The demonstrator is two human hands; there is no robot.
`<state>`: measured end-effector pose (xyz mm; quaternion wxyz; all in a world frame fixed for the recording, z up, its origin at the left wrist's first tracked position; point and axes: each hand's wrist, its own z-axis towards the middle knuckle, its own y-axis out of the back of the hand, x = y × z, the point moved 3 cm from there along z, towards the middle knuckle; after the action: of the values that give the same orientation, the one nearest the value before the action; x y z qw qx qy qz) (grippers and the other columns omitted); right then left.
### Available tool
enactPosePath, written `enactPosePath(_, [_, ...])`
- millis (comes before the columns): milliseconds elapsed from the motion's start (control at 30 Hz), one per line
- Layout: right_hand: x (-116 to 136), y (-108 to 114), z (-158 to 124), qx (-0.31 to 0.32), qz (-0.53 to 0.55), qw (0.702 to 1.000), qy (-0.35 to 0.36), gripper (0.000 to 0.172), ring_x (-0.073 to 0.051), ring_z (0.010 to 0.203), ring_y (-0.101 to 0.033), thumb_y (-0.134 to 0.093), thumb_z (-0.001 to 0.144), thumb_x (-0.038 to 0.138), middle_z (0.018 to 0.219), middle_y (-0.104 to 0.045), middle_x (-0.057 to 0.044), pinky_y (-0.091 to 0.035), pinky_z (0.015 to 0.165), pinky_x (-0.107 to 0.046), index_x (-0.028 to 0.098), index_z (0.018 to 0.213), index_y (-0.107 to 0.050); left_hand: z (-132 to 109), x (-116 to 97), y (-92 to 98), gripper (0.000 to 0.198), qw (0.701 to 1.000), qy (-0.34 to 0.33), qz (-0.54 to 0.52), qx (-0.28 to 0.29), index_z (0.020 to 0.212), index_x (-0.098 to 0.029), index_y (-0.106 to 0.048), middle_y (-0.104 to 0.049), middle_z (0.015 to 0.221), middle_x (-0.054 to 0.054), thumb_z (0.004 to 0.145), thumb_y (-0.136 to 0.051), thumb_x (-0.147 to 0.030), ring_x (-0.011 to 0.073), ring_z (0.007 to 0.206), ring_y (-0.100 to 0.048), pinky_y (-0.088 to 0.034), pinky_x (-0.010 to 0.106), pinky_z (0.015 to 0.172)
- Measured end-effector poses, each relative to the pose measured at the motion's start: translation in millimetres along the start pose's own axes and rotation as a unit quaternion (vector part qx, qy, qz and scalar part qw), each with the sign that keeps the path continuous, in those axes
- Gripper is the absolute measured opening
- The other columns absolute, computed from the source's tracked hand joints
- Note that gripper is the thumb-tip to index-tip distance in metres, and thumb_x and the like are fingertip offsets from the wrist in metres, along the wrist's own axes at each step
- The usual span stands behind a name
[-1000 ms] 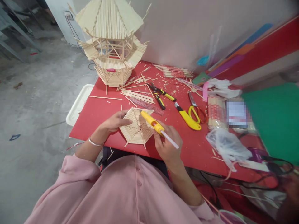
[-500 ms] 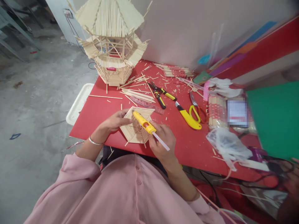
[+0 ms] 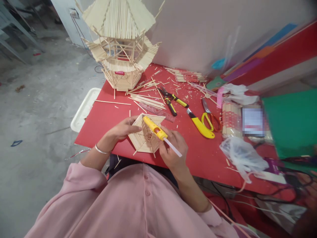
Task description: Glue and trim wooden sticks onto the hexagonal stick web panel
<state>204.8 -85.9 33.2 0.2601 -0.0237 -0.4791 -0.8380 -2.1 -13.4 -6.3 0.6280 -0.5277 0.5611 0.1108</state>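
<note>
My right hand is closed around a yellow hot glue gun, with a clear glue stick poking out of its rear. The gun's nozzle end points away from me, over the far edge of a hexagonal panel of thin wooden sticks. That panel has a web-like pattern of nested strips. My left hand grips its left side, thumb on top and fingers partly hidden behind. Beyond the panel lie loose wooden sticks and a pinkish clear ruler.
A tiered stick pagoda stands at the table's back left. Cutting pliers, a yellow-handled knife and scissors lie to the right. Farther right are a plastic bag, cables and a green board. Part of another person's hand shows at the right edge.
The glue gun has shifted slightly right relative to the panel, along with my right hand. My left hand keeps its hold. The whole view has moved a little.
</note>
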Motion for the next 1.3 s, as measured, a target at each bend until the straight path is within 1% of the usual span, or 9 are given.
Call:
enactPosePath(133, [1.1, 0.2, 0.7, 0.004, -0.004, 1.0, 0.008, 0.033, -0.024, 0.089, -0.069, -0.056, 0.103, 0.034, 0.104, -0.077, -0.01, -0.055, 0.084, -0.037, 0.023, 0.132, -0.067, 0.1, 0.0, 0.2, 0.047, 1.0, -0.002, 0.0, -0.003, 0.12, -0.014, -0.075, -0.081, 0.108, 0.012, 0.075, -0.085, -0.019, 0.0246, 0.092, -0.077, -0.059, 0.035, 0.087])
enactPosePath(267, [3.6, 0.9, -0.2, 0.004, -0.002, 1.0, 0.024, 0.033, -0.023, 0.09, -0.07, -0.054, 0.103, 0.03, 0.106, -0.078, -0.01, -0.055, 0.083, -0.037, 0.022, 0.132, -0.067, 0.0, 0.5, 1.3, 0.043, 1.0, -0.003, 0.005, -0.006, 0.116, -0.013, -0.076, -0.08, 0.11, 0.012, 0.075, -0.086, -0.02, 0.0242, 0.094, -0.076, -0.058, 0.035, 0.09])
enactPosePath(400, [1.7, 0.6, -1.2, -0.002, -0.003, 1.0, 0.006, 0.033, -0.024, 0.089, -0.07, -0.056, 0.102, 0.03, 0.104, -0.077, -0.01, -0.056, 0.083, -0.037, 0.024, 0.132, -0.068, 0.6, 1.0, 1.4, 0.046, 1.0, -0.002, 0.002, -0.004, 0.119, -0.014, -0.075, -0.08, 0.109, 0.012, 0.075, -0.086, -0.02, 0.0242, 0.094, -0.076, -0.059, 0.035, 0.089])
enactPosePath(533, [-0.2, -0.8, -1.5, 0.004, -0.001, 1.0, -0.006, 0.033, -0.025, 0.089, -0.07, -0.056, 0.101, 0.03, 0.103, -0.077, -0.009, -0.056, 0.082, -0.038, 0.025, 0.132, -0.068, 1.2, 0.4, 1.2, 0.045, 1.0, -0.011, 0.007, -0.004, 0.118, -0.014, -0.076, -0.08, 0.109, 0.011, 0.075, -0.086, -0.019, 0.0235, 0.094, -0.075, -0.058, 0.034, 0.09])
enactPosePath(700, [1.0, -0.2, -1.6, -0.015, -0.015, 1.0, 0.017, 0.034, -0.025, 0.087, -0.069, -0.056, 0.1, 0.025, 0.102, -0.076, -0.01, -0.054, 0.079, -0.037, 0.022, 0.132, -0.066, 0.9, 0.6, 2.1, 0.046, 1.0, -0.007, 0.011, 0.0, 0.119, -0.013, -0.075, -0.08, 0.108, 0.012, 0.075, -0.086, -0.021, 0.0246, 0.094, -0.076, -0.058, 0.034, 0.088])
enactPosePath(833, [0.7, -0.9, -1.8, -0.018, -0.027, 0.999, 0.018, 0.033, -0.024, 0.086, -0.068, -0.055, 0.102, 0.028, 0.101, -0.076, -0.01, -0.054, 0.079, -0.036, 0.021, 0.132, -0.065, 0.8, 1.6, 2.7, 0.047, 1.0, -0.005, 0.012, -0.006, 0.12, -0.013, -0.075, -0.08, 0.108, 0.012, 0.074, -0.086, -0.02, 0.024, 0.095, -0.075, -0.058, 0.034, 0.088])
enactPosePath(1000, [2.2, 0.2, 0.3, -0.042, -0.028, 0.998, 0.035, 0.031, -0.023, 0.084, -0.068, -0.058, 0.1, 0.026, 0.097, -0.075, -0.008, -0.053, 0.076, -0.035, 0.02, 0.13, -0.066, 1.1, 1.8, 2.7, 0.048, 1.0, -0.012, 0.014, -0.005, 0.121, -0.013, -0.075, -0.08, 0.108, 0.011, 0.075, -0.084, -0.019, 0.0232, 0.095, -0.075, -0.057, 0.033, 0.088])
enactPosePath(1300, [3.5, 1.1, 1.5, -0.049, -0.043, 0.997, 0.036, 0.03, -0.023, 0.085, -0.069, -0.059, 0.101, 0.027, 0.099, -0.076, -0.009, -0.054, 0.076, -0.035, 0.02, 0.129, -0.066, 1.4, 1.0, 1.9, 0.045, 1.0, -0.009, 0.025, -0.002, 0.118, -0.013, -0.075, -0.079, 0.11, 0.012, 0.075, -0.084, -0.02, 0.0234, 0.094, -0.075, -0.057, 0.034, 0.089])
